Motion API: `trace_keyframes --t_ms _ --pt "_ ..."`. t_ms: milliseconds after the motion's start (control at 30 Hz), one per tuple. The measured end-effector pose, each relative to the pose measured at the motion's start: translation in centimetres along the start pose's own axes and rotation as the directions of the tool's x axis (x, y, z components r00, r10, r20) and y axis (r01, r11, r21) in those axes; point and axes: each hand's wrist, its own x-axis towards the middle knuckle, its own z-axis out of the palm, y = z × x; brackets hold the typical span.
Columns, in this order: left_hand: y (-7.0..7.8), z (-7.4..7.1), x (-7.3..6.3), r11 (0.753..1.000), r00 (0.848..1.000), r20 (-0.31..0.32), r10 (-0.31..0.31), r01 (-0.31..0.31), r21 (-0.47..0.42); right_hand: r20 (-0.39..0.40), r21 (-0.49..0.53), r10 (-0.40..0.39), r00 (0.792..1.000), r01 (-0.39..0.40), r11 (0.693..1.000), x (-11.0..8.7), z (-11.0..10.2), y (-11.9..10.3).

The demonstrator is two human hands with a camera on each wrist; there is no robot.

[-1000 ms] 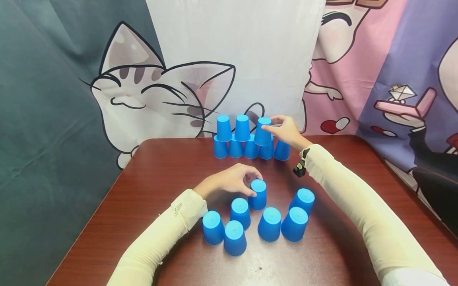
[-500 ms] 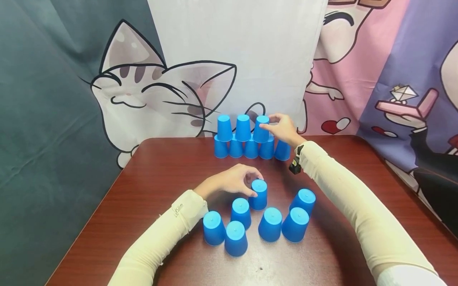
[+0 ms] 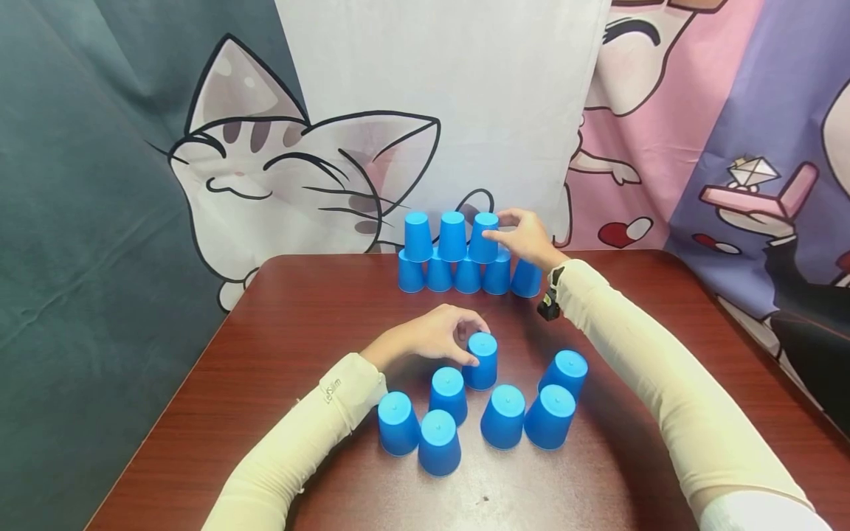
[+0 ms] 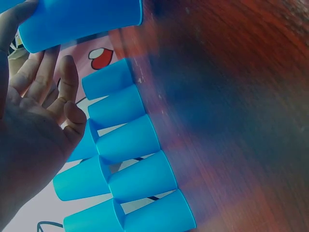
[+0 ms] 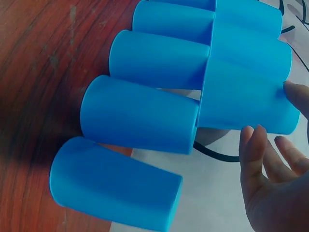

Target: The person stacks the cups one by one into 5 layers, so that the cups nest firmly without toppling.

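Note:
Upside-down blue plastic cups make a two-tier stack at the table's far side. My right hand (image 3: 527, 237) pinches the right-hand cup (image 3: 482, 240) of the upper tier between thumb and fingers. In the right wrist view, that cup (image 5: 246, 96) has its rim on the bases of the lower cups (image 5: 140, 116). My left hand (image 3: 434, 334) holds another upside-down cup (image 3: 483, 363) near mid-table, thumb at its near side and fingers behind. The left wrist view shows this cup (image 4: 82, 21) at the top, with the stack (image 4: 128, 140) beyond.
Several more upturned cups stand close to me, among them one at the left (image 3: 398, 424) and one at the right (image 3: 550, 418). The brown table (image 3: 319, 295) ends just behind the stack, against a printed cloth backdrop (image 3: 518, 96).
My right hand has shifted the upper-tier cup slightly left and settled it beside its neighbour. The left hand keeps its hold in the same place.

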Motion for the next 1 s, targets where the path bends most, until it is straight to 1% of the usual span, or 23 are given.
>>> trace_keyframes --t_ms 133,333,533,600,667,733,800,900,1000 --pt "0.1 0.1 -0.1 1.000 1.000 -0.001 0.003 -0.003 0.008 0.038 0.017 -0.012 0.999 0.011 1.000 -0.8 -0.7 0.2" --pt "0.3 0.1 -0.2 1.000 1.000 -0.008 -0.007 0.007 0.024 0.115 0.017 -0.048 0.992 0.046 0.999 -2.8 -2.2 1.3" --pt "0.3 0.2 -0.4 0.999 0.999 -0.006 -0.041 0.041 0.025 0.203 0.018 -0.085 0.975 0.083 0.996 -5.7 -3.4 2.1" --pt "0.3 0.2 -0.3 0.999 0.999 -0.006 -0.041 0.041 0.027 0.236 0.016 -0.097 0.967 0.096 0.995 -6.8 -4.0 2.2" --pt "0.3 0.3 -0.4 0.999 0.999 -0.012 -0.041 0.041 0.034 0.286 0.022 -0.113 0.952 0.111 0.994 -7.7 -4.7 2.5" --pt "0.3 0.3 -0.4 0.998 0.998 -0.023 -0.050 0.051 0.045 0.357 0.032 -0.138 0.924 0.135 0.990 -8.6 -5.4 3.0" --pt "0.2 0.3 -0.5 0.996 0.998 -0.036 -0.060 0.062 0.056 0.441 0.057 -0.175 0.880 0.168 0.984 -9.5 -6.2 3.7" --pt "0.2 0.1 -0.6 0.996 0.997 -0.041 -0.067 0.070 0.058 0.569 0.121 -0.247 0.785 0.217 0.969 -10.6 -7.2 4.9" --pt "0.2 -0.1 -0.7 0.997 0.998 -0.042 -0.053 0.055 0.046 0.666 0.200 -0.313 0.677 0.243 0.949 -11.5 -8.0 6.4"
